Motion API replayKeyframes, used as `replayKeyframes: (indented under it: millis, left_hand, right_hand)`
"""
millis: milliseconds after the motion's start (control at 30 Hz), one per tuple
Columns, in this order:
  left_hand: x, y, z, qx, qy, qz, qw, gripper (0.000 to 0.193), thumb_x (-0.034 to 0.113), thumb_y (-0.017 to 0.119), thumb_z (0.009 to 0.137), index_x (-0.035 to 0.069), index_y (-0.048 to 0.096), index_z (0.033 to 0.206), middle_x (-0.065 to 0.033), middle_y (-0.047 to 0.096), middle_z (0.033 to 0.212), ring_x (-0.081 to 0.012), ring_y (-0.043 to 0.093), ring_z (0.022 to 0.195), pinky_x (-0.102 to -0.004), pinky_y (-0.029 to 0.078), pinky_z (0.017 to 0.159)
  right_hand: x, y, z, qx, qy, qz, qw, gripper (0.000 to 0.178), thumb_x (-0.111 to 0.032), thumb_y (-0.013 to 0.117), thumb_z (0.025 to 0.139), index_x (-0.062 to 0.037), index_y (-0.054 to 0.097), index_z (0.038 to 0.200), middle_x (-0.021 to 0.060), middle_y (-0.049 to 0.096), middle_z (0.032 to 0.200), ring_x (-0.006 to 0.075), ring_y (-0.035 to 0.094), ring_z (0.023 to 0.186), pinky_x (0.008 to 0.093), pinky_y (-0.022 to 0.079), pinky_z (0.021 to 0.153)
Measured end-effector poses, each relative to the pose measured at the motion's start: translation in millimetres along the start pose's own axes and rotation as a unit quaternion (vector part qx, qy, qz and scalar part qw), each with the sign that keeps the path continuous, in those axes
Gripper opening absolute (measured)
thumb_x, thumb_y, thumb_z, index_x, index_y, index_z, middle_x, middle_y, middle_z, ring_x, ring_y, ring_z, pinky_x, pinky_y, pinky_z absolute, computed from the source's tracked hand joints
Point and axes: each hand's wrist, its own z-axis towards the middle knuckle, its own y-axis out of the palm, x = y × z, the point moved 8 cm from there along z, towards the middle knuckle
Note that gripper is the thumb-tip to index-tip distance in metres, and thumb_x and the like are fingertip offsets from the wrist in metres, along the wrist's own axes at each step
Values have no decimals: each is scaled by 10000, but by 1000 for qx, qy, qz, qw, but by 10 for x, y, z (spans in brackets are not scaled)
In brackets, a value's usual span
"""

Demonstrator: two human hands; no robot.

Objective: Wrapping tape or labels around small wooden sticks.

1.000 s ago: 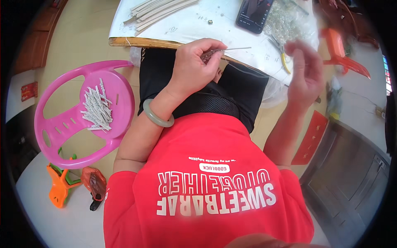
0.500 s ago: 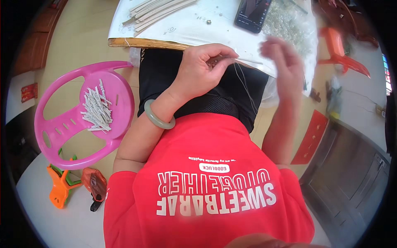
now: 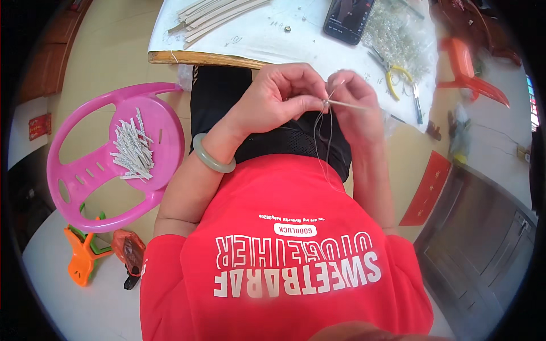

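Close together, my two hands meet in front of the lap, just off the edge of the counter. I have the left hand point(image 3: 284, 96) closed at thumb and forefinger, pinching the near end of one pale strip point(image 3: 350, 105), which points rightward across the right hand point(image 3: 359, 108). The right hand's fingers are curled just beside the left fingertips; they blur, so I cannot tell whether they grip the thin thread point(image 3: 315, 132) that hangs below both hands in loops. One pale green bangle point(image 3: 214, 154) circles the left wrist.

Just beyond the hands I see the counter point(image 3: 273, 48), white-covered with a wooden edge. On it, ahead and left of the hands, lies a sheaf of long pale strips point(image 3: 222, 17), overlapping too much for me to count. Straight ahead sits one small dark cube point(image 3: 287, 28); ahead and rightward, one phone point(image 3: 348, 24) and a heap of clear bits point(image 3: 398, 37). Right of the hands lie yellow-handled tools point(image 3: 392, 85), two as I count them.

Farther off to the left of the hands, one pink chair point(image 3: 62, 136) bears a pile of short whitish strips point(image 3: 135, 150), too many to count. Well right stands one orange-red stool point(image 3: 462, 62) on the tiled floor.
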Motion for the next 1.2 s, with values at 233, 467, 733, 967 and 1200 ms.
replayKeyframes:
  millis: [233, 467, 733, 967, 1200]
  left_hand:
    - [23, -103, -10, 16, 1, 26, 1000, 141, -89, 644, 829, 16, 656, 922, -5, 644, 794, -46, 548, 666, -150, 455, 635]
    - [-61, -118, 16, 72, 35, 65, 995, 92, -51, 664, 808, 29, 670, 853, 12, 641, 722, -31, 501, 594, -153, 398, 546]
    - [-97, -84, 0, 51, 26, 101, 993, 111, -60, 652, 824, 27, 661, 893, 11, 640, 793, -30, 508, 657, -141, 407, 605]
    - [-59, -40, -1, 15, 9, 104, 994, 124, -56, 664, 820, 30, 658, 909, 9, 637, 777, -31, 505, 653, -135, 395, 605]
    - [154, 125, 6, -52, -17, 39, 998, 108, -30, 646, 829, 42, 657, 908, -50, 677, 764, -16, 439, 536, -119, 311, 488]
  right_hand:
    - [-274, -326, 225, 69, -23, 47, 996, 75, -6, 604, 927, 3, 628, 997, 87, 649, 913, 118, 605, 780, 229, 498, 746]
    - [151, -138, -44, 0, 115, 68, 991, 136, -13, 614, 924, 19, 626, 1055, 104, 664, 941, 124, 624, 776, 215, 522, 746]
    - [212, -110, -110, 69, 140, 107, 982, 146, -40, 650, 910, 7, 615, 1044, 81, 651, 910, 111, 610, 748, 186, 505, 711]
    - [201, -35, -167, 24, 76, 156, 985, 59, -50, 635, 920, -28, 597, 959, 57, 624, 853, 101, 564, 718, 186, 466, 689]
    - [-374, -407, 129, 106, -31, 191, 975, 80, 18, 559, 933, -52, 572, 969, 62, 593, 907, 101, 524, 765, 197, 446, 707]
